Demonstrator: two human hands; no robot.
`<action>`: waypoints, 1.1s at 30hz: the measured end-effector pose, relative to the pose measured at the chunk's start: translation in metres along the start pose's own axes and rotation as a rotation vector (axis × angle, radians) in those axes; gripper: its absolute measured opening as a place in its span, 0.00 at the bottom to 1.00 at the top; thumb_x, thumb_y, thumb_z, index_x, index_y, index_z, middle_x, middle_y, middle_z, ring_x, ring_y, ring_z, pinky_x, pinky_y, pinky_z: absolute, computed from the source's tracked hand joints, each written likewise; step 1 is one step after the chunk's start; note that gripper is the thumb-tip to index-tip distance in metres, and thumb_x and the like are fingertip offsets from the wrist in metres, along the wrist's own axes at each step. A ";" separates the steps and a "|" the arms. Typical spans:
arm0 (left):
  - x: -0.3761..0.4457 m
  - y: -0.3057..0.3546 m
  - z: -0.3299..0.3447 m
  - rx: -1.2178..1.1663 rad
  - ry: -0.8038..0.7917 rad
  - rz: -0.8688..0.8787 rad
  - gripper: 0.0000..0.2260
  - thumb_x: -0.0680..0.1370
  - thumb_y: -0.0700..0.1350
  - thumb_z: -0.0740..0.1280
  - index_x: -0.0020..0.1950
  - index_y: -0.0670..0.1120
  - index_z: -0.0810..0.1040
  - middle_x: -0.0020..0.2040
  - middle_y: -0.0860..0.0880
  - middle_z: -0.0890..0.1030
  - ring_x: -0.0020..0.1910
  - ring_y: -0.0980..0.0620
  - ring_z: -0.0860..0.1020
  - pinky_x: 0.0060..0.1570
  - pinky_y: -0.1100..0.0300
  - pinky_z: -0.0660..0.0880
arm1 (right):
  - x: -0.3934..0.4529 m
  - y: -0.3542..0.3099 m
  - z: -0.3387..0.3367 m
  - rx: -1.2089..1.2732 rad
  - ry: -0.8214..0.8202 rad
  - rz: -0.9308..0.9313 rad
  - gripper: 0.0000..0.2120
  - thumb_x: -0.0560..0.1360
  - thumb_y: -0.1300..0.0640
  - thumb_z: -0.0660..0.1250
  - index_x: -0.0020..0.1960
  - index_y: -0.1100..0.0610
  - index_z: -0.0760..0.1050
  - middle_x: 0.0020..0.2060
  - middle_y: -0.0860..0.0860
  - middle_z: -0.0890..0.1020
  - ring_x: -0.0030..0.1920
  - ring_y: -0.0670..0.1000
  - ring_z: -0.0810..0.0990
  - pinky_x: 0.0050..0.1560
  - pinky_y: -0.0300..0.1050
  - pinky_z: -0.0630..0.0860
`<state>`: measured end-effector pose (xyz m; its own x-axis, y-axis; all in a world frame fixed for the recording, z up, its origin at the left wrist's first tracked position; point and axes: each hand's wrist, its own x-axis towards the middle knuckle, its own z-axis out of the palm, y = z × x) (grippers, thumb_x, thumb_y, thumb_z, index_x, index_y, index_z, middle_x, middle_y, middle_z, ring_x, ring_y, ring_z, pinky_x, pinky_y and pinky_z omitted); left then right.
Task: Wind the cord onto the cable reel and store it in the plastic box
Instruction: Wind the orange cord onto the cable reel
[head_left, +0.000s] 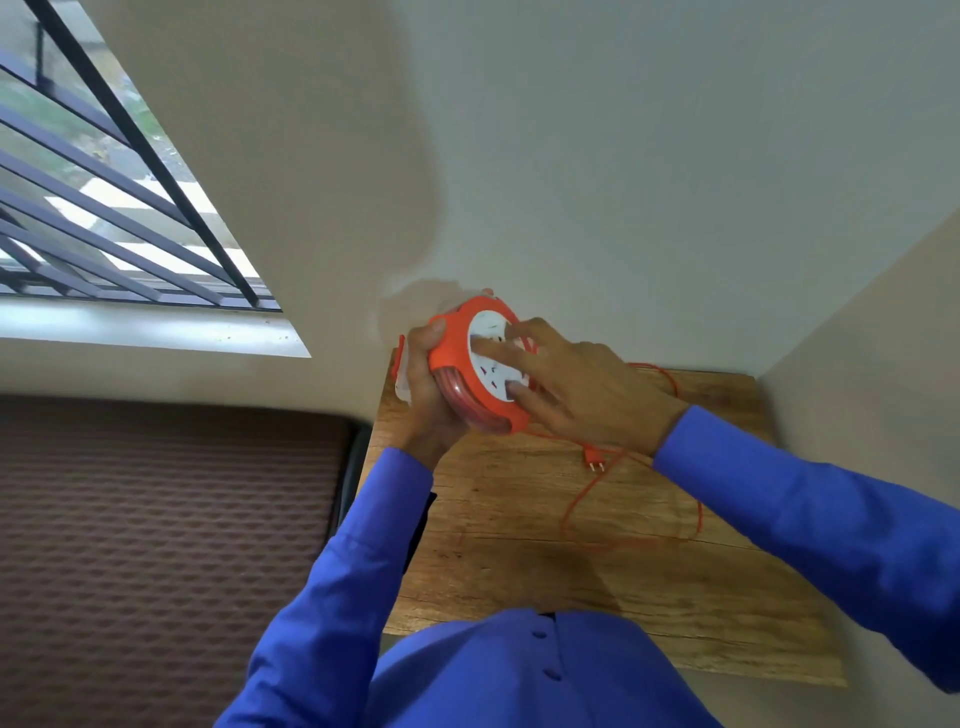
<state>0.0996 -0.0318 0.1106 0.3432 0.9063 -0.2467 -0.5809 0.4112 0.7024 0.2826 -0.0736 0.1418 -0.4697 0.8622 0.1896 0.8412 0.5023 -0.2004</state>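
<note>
Round orange plastic cable reel with white socket face, held tilted above the far-left corner of the wood-grain table. Left hand wrapped around its rim; right hand spread, fingertips pressed on the white face. Thin orange cord loops loose right of reel (plug lying among it). Translucent box edge behind reel, mostly hidden.

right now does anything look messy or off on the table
Nothing looks damaged. The one untidy thing is the orange cord, lying in loose loops on the wooden table with its plug free. The left hand grips the cable reel; the right hand is on its white face.
</note>
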 end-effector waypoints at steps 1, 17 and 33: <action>-0.002 0.000 -0.001 0.032 -0.074 0.001 0.54 0.66 0.66 0.79 0.84 0.37 0.68 0.65 0.35 0.79 0.60 0.38 0.80 0.60 0.43 0.78 | -0.001 0.001 -0.002 -0.007 -0.023 -0.037 0.27 0.85 0.45 0.62 0.83 0.41 0.61 0.71 0.56 0.77 0.42 0.56 0.84 0.39 0.52 0.83; -0.009 0.004 0.021 0.276 -0.304 0.124 0.47 0.70 0.68 0.77 0.79 0.40 0.70 0.51 0.43 0.86 0.48 0.49 0.86 0.51 0.52 0.84 | 0.013 -0.003 0.006 0.858 0.152 0.741 0.29 0.85 0.42 0.63 0.34 0.58 0.86 0.26 0.54 0.85 0.21 0.47 0.77 0.28 0.38 0.73; 0.016 0.005 -0.018 -0.011 -0.218 0.047 0.56 0.69 0.65 0.78 0.87 0.38 0.60 0.71 0.32 0.72 0.64 0.35 0.78 0.64 0.39 0.78 | 0.013 -0.009 -0.009 -0.095 0.076 -0.010 0.28 0.82 0.47 0.65 0.81 0.43 0.67 0.69 0.59 0.80 0.44 0.64 0.86 0.40 0.55 0.84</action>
<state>0.0890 -0.0137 0.0984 0.4664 0.8823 -0.0630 -0.6077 0.3713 0.7021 0.2713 -0.0679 0.1546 -0.4599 0.8478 0.2639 0.8596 0.4997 -0.1072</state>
